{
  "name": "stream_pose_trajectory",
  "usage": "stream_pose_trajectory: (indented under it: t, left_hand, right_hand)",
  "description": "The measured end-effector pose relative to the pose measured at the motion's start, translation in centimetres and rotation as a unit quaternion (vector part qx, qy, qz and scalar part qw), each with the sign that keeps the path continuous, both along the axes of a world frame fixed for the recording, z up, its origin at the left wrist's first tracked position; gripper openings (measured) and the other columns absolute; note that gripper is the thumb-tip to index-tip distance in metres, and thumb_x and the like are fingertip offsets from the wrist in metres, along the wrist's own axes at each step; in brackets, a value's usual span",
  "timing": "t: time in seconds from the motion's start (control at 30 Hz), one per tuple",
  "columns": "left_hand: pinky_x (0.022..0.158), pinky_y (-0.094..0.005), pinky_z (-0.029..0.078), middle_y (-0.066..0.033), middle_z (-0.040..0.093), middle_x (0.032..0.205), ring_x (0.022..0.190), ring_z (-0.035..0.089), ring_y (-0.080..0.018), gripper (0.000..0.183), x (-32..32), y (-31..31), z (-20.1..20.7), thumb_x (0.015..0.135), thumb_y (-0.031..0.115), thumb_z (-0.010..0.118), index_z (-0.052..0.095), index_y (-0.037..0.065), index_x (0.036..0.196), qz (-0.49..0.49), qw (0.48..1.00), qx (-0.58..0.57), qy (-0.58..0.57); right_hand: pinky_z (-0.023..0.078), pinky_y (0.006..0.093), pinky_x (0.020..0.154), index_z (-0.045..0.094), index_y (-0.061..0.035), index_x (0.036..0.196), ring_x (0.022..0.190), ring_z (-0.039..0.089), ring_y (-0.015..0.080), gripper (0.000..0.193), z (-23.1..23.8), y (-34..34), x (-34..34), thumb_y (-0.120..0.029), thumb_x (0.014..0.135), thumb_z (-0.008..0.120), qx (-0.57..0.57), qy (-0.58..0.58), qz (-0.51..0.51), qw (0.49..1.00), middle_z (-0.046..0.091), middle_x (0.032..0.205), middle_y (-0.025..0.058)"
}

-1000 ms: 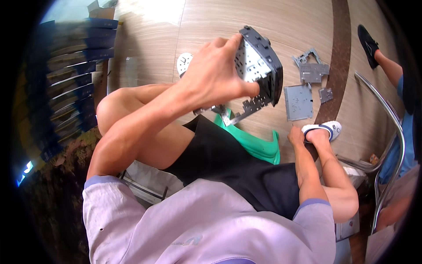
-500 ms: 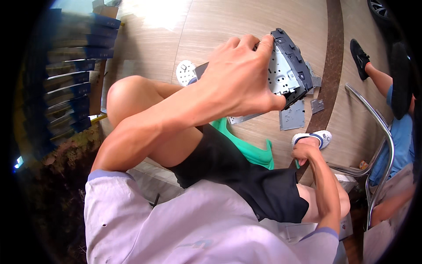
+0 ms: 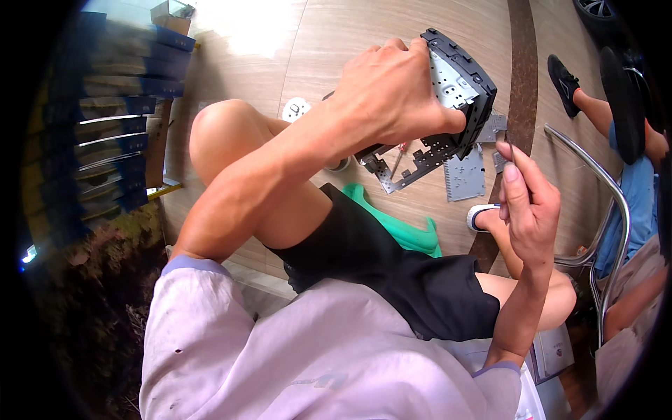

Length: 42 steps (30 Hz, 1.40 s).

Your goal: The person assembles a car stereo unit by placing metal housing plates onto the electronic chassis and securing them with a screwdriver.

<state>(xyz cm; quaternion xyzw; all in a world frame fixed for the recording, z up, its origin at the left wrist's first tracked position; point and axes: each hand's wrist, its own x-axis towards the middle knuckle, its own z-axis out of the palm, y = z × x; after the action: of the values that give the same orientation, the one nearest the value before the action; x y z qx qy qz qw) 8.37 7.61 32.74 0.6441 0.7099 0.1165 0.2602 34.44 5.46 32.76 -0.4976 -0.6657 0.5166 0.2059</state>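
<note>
My left hand [image 3: 392, 91] grips a boxy electronics housing [image 3: 455, 87], raised above the floor. It has a pale metal plate full of holes and a black plastic edge with clips. My thumb presses on its near side and my fingers curl over the far side. Close by on the right, my right hand [image 3: 528, 203] is raised with thumb and index finger pinched on a thin dark piece [image 3: 509, 145], its kind too small to make out. Below the housing shows a cut-out metal frame [image 3: 402, 180], partly hidden behind my forearm, with a small red-ended tool [image 3: 399, 155] by it.
Perforated metal plates [image 3: 465, 176] lie on the floor. A green plastic piece [image 3: 399, 227] is beside my legs. Blue boxes [image 3: 133, 84] are stacked at the left. To the right stands a chair's metal tube frame [image 3: 609, 182], with another person's leg [image 3: 591, 108] beyond it.
My right hand has come up from beside my shoe toward the housing, now pinching the thin dark piece. The left hand has shifted slightly upward, tilting the housing, and more of the metal frame shows.
</note>
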Motion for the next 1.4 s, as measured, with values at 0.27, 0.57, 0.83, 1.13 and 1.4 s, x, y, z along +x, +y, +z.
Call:
stream_pose_trajectory:
  t: [0.27,0.57,0.83,1.13,1.4]
  left_hand:
    - [0.091,-0.0424,0.055,-0.0327,0.067,0.104,0.098,0.07,-0.043,0.097,0.6,-0.3,0.0,0.062,0.043,0.076,0.054,-0.018,0.134,0.01,0.998,0.053,-0.017]
    - [0.094,-0.0434,0.054,-0.0329,0.067,0.108,0.101,0.068,-0.0454,0.098,1.7,1.6,-1.2,0.064,0.044,0.077,0.053,-0.017,0.136,-0.035,0.992,0.118,0.024]
    - [0.089,-0.0399,0.055,-0.0255,0.073,0.103,0.095,0.072,-0.0363,0.08,1.5,3.8,-0.3,0.064,0.046,0.078,0.065,-0.011,0.119,0.004,0.997,0.061,-0.043]
    - [0.084,-0.0321,0.052,-0.0138,0.073,0.098,0.089,0.068,-0.0195,0.053,-0.1,3.3,-1.1,0.081,0.041,0.071,0.072,-0.001,0.113,0.012,0.964,-0.034,-0.264]
    - [0.072,-0.0321,0.054,-0.0157,0.073,0.096,0.082,0.069,-0.0193,0.053,-1.3,2.0,-0.4,0.088,0.04,0.067,0.069,-0.006,0.113,0.088,0.84,-0.142,-0.516]
  right_hand:
    - [0.048,0.0253,0.062,0.063,0.0002,0.138,0.066,0.057,0.0076,0.034,0.1,-0.1,-2.4,-0.01,0.106,0.058,0.09,-0.001,-0.071,0.993,0.063,0.073,0.0039]
    - [0.049,0.0256,0.061,0.067,0.0013,0.132,0.066,0.061,0.0076,0.03,-1.0,0.5,-3.4,-0.011,0.105,0.06,0.132,-0.028,-0.112,0.985,0.067,0.072,0.0067]
    - [0.044,0.0223,0.058,0.07,0.001,0.126,0.063,0.057,0.0048,0.027,-0.8,1.3,-1.9,-0.015,0.107,0.059,0.074,0.042,-0.151,0.985,0.064,0.069,0.0017]
    - [0.036,0.0181,0.05,0.066,-0.0024,0.132,0.054,0.048,0.0019,0.03,0.6,1.2,0.4,-0.014,0.108,0.054,0.168,0.069,-0.24,0.953,0.063,0.071,0.0002]
    - [0.035,0.0167,0.053,0.065,0.0006,0.129,0.057,0.045,0.001,0.029,0.7,2.6,5.8,-0.017,0.107,0.057,0.233,0.074,-0.246,0.938,0.067,0.08,0.0032]
